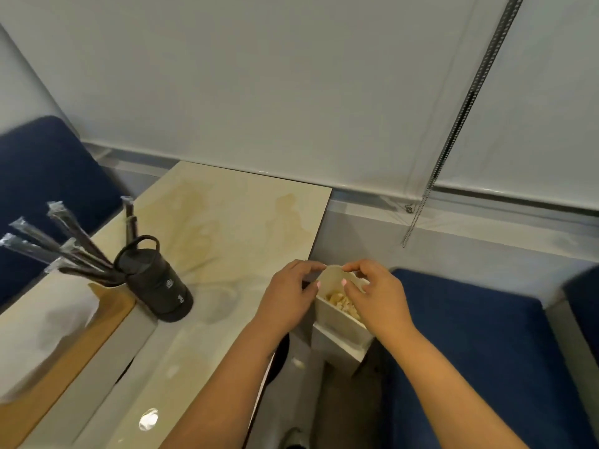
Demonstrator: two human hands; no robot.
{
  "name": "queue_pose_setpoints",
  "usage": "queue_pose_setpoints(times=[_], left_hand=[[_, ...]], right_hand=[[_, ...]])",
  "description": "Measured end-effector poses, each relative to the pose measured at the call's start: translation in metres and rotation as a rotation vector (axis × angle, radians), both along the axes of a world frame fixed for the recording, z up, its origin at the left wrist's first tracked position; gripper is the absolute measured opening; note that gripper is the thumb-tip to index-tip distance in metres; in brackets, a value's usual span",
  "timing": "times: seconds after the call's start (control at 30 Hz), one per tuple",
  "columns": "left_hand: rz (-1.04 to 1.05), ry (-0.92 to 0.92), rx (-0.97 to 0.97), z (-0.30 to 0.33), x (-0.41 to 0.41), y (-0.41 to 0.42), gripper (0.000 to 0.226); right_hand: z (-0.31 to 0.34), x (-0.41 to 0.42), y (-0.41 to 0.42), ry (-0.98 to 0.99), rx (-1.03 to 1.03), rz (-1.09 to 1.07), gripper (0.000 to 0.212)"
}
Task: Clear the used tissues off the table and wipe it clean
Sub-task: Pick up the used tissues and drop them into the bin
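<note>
Counter (pixel 233 222): pale marbled top, glossy, with yellowish-brown stain patches toward its far end.

White bin (pixel 337 319): small open box just off the counter's right edge, beside a blue seat cushion (pixel 479 345). Crumpled used tissues (pixel 340 303), tan-stained, lie inside it.

Left hand (pixel 288 296): over the counter's right edge at the bin's left side; fingers (pixel 311 265) curled, pinching the top of a thin white curved flap (pixel 334 275) at the bin's mouth.

Right hand (pixel 379 296): over the bin; fingers bent, pinching the same flap from the right. Whether the flap is a lid, liner or tissue cannot be told.

Black bottle (pixel 155 283): loop-handled, standing tilted in the view on the counter's left part.

Wrapped black straws (pixel 64 244): a bunch fanning up just left of the bottle.

Wooden strip (pixel 64 358): along the counter's near left.

Roller blind (pixel 291 92) with bead chain (pixel 453 131): behind the counter.
</note>
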State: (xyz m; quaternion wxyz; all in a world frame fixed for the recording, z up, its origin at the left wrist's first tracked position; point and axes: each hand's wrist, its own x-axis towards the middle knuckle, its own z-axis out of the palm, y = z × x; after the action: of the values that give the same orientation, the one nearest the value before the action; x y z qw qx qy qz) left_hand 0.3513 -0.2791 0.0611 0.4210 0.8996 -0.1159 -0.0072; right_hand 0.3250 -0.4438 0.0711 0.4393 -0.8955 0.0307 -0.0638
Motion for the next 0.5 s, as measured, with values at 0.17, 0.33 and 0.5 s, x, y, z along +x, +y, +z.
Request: queue_pose_setpoints(times=[0.17,0.33,0.5], left_hand=[[0.099,-0.021,0.005,0.009,-0.034,0.038,0.028],[0.228,-0.030,0.029,0.021,-0.071,0.083,0.027],[0.359,-0.025,0.021,0.029,-0.114,0.133,0.028]], right_hand=[[0.015,-0.019,0.037,-0.039,0.017,0.101,0.020],[0.022,-0.035,0.086,-0.061,0.030,0.214,0.017],[0.024,-0.058,0.144,-0.098,0.038,0.352,0.018]])
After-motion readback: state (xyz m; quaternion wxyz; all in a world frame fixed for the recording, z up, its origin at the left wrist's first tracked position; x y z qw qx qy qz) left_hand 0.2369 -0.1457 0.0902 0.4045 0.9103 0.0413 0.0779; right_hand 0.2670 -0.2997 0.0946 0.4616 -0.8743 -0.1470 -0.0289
